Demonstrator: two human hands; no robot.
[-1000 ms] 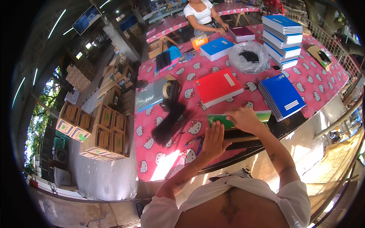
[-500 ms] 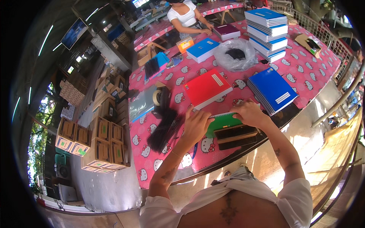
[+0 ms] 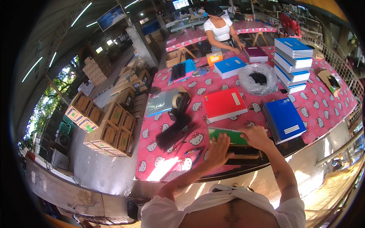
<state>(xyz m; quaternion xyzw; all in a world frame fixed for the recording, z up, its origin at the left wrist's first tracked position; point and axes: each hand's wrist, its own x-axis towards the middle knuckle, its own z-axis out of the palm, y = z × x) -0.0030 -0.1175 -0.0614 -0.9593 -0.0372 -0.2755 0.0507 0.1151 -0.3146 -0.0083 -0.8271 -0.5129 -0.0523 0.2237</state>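
Note:
A green notebook (image 3: 236, 138) with a row of holes or coil along its far edge lies in front of me on the pink patterned table. My right hand (image 3: 256, 136) has its fingers curled over the notebook's right end. Over the notebook's near left part, my left hand (image 3: 219, 151) is open, fingers stretched out and thumb apart. Just on my side of the notebook sits a dark wooden block or fixture (image 3: 243, 156), partly hidden by my hands. A pile of thin black strands (image 3: 173, 133) is left of my left hand, and a pen (image 3: 197, 156) lies nearby.
Beyond are a red notebook stack (image 3: 225, 104), blue notebooks (image 3: 285, 119), a tall notebook pile (image 3: 292, 66) and a plastic bag (image 3: 258, 79) around something black. A tape dispenser (image 3: 178, 103) stands left. Across the table, a person (image 3: 220, 30) reaches toward purple notebooks (image 3: 255, 54). Cartons (image 3: 114, 127) occupy the floor.
My left hand has left the notebook's far left corner and come nearer to me, its fingers now stretched out. My right hand stays at the right end. The whole view has shifted.

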